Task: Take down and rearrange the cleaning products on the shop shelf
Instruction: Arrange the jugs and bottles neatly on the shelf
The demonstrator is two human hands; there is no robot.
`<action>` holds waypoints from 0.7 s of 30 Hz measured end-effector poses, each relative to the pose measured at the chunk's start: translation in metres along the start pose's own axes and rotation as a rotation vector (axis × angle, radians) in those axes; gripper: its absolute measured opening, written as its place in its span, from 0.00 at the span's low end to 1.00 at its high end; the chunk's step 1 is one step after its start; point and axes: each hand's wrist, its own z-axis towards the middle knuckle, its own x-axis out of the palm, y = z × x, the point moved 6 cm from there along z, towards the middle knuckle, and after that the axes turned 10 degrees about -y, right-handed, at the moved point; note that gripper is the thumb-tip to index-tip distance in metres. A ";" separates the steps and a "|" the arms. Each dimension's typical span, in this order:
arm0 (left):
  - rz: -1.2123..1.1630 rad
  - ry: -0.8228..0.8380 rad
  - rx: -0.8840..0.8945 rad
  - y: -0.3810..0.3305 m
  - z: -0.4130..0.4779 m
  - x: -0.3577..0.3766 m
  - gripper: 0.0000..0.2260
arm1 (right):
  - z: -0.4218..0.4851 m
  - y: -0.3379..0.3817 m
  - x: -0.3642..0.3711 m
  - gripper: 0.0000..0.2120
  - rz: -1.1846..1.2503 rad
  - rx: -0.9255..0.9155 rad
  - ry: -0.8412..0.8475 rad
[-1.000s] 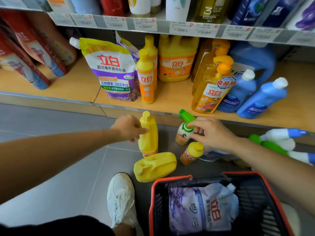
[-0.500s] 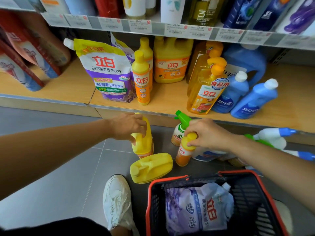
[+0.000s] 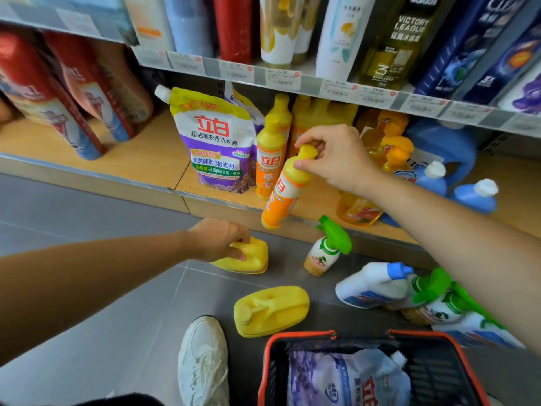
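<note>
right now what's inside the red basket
A white and purple refill pouch lies inside the basket; anything beneath it is covered.

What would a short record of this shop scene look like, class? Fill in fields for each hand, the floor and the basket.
Right hand: pinches the cap of a tilted orange bottle at the shelf edge
Left hand: grips a yellow jug near the floor
Floor: second yellow jug on its side; green spray bottle upright
Basket: holds a refill pouch
</note>
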 end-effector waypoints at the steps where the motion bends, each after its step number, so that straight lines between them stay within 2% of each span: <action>1: -0.011 -0.005 -0.036 0.005 0.001 -0.001 0.21 | 0.004 0.001 0.003 0.14 0.003 -0.002 -0.008; 6: -0.082 -0.035 -0.209 0.030 0.002 -0.009 0.21 | 0.013 0.000 0.007 0.17 0.030 0.009 -0.014; 13: -0.072 -0.036 -0.218 0.033 0.000 -0.010 0.21 | 0.015 -0.002 0.002 0.18 0.017 -0.007 -0.042; 15: -0.069 -0.035 -0.213 0.032 0.000 -0.012 0.21 | 0.011 -0.011 0.008 0.18 0.021 0.030 -0.032; 18: -0.032 -0.026 -0.224 0.032 0.001 -0.016 0.21 | 0.010 -0.030 0.012 0.22 0.162 0.155 -0.068; 19: -0.041 -0.056 -0.244 0.032 0.002 -0.019 0.21 | 0.009 -0.036 0.014 0.24 0.215 0.200 -0.080; 21: -0.182 -0.218 -0.317 0.033 0.006 -0.032 0.20 | 0.004 -0.050 0.020 0.29 0.274 0.278 -0.085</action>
